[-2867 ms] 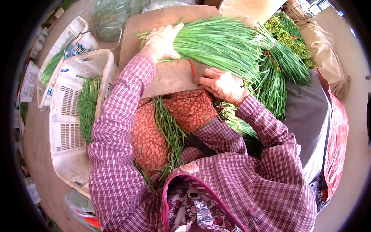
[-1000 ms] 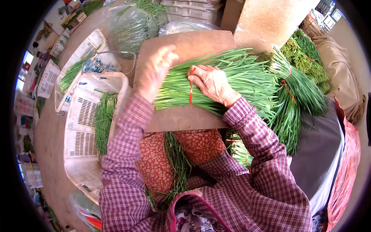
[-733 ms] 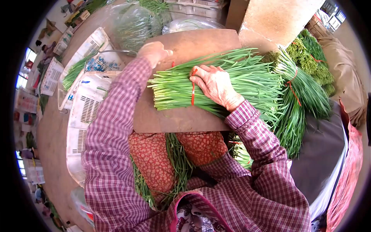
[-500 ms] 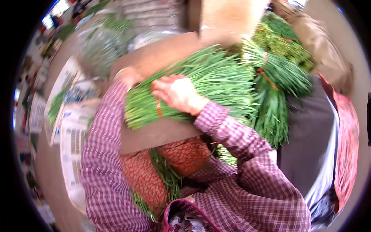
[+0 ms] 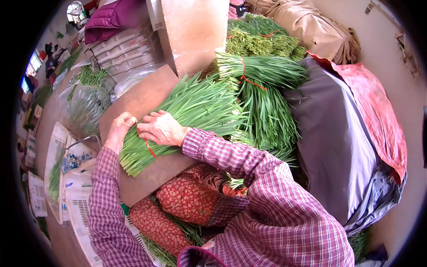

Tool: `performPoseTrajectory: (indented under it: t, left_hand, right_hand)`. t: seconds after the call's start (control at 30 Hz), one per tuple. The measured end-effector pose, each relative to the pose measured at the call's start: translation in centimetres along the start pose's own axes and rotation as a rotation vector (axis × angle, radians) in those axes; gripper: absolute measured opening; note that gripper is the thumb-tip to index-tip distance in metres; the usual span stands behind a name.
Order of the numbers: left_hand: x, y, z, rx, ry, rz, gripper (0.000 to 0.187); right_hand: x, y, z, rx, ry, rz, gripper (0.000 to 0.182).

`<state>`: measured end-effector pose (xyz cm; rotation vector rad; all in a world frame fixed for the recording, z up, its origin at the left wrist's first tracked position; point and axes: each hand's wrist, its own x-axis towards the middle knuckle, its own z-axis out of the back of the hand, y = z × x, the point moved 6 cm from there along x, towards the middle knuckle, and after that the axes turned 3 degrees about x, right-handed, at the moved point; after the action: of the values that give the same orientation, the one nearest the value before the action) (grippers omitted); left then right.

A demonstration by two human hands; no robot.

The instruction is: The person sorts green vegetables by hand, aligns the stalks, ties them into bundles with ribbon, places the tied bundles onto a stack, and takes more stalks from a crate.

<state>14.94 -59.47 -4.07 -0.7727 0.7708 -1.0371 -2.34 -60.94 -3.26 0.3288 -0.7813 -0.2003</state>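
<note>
A thick bundle of garlic chives [image 5: 200, 104] lies across a brown board [image 5: 153, 178] on my lap. A red tie [image 5: 150, 149] runs around its pale stem end. My left hand [image 5: 119, 130] is at the bundle's far left edge, its fingers pinched together at the tie. My right hand [image 5: 162, 129] rests on top of the stems, thumb and fingers closed at the tie. The tie's ends are mostly hidden by my fingers. To the right, a tied bundle of chives [image 5: 262, 69] lies over more loose-leaved chives [image 5: 271, 115].
Bunches of budded greens [image 5: 262, 44] are stacked behind. A tall box [image 5: 195, 35] stands beyond the board. White crates [image 5: 80, 196] and a plastic bag of greens [image 5: 86, 104] stand at left. A dark cloth [image 5: 329, 138] covers a pile at right, beside a red sheet [image 5: 373, 107].
My view has swung, so the scene sits further left and lower. My left hand has come from the far edge towards my right hand at the tie, and its fingers now show pinched.
</note>
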Motion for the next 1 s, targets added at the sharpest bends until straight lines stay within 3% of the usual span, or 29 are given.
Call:
performPoseTrajectory:
  t: [0.1, 0.17, 0.43, 0.67, 0.97, 1.0]
  left_hand:
    - [0.3, 1.0, -0.7, 0.189, -0.105, -0.156, 0.011]
    - [-1.5, -0.3, -0.4, 0.282, -0.296, -0.338, 0.016]
    - [-9.0, -1.6, -2.6, 0.242, -0.542, -0.363, 0.016]
    - [-13.1, -0.9, -4.4, 0.129, -0.622, -0.431, 0.01]
    - [-12.0, 1.4, -4.4, -0.079, -0.516, -0.4, 0.017]
    - [-11.7, 1.6, -4.4, -0.1, -0.51, -0.395, 0.018]
  right_hand:
    - [0.0, -0.4, 0.5, 0.038, -0.069, 0.038, 0.017]
    - [-0.3, 0.4, 0.8, 0.037, -0.089, 0.037, 0.017]
    - [-2.2, 4.0, 2.0, 0.103, -0.137, 0.054, 0.019]
    - [-3.6, 9.6, 4.9, -0.169, -0.099, -0.019, 0.014]
    - [-1.6, 5.9, 2.9, -0.079, 0.175, -0.226, 0.032]
    - [-1.3, 5.3, 2.3, -0.059, 0.289, -0.273, 0.034]
